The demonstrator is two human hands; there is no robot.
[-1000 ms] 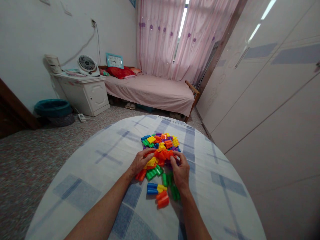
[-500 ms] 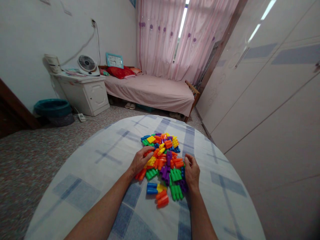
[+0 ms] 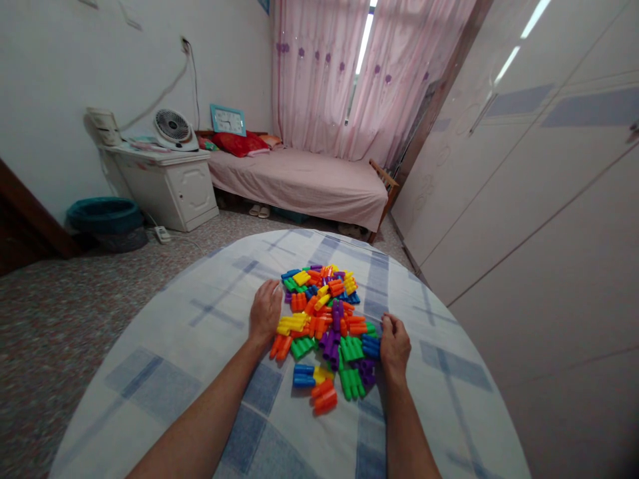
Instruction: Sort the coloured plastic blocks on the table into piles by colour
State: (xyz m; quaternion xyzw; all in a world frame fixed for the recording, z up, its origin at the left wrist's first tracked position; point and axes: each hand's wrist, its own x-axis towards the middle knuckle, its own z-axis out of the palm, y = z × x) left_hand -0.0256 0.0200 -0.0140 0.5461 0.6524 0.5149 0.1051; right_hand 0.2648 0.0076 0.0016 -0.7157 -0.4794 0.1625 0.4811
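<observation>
I see the pile of plastic building blocks (image 3: pixel 327 319) in the middle of the round worktop (image 3: pixel 210 346). They are glossy pieces of ribbed, tube-like form in orange, yellow, green, purple and blue. A few lie apart on the near side, among them an orange pair (image 3: pixel 324 398) and a blue pair (image 3: pixel 303 376).

My left hand (image 3: pixel 265 309) lies flat on the cloth at the pile's left edge, fingers straight and pressed together, holding nothing. My right hand (image 3: pixel 395 342) sits at the right edge, just beside some blue blocks (image 3: pixel 372 346). Its fingers are curled in towards the palm, and I cannot tell whether they grip a piece.

The worktop's cloth is soft and white with pale blue checks. Beyond it stand a bed (image 3: pixel 309 183) under a pink cover, a white bedside cabinet (image 3: pixel 170 186) carrying a small round fan (image 3: pixel 172 126), and a glossy wardrobe (image 3: pixel 524 166).
</observation>
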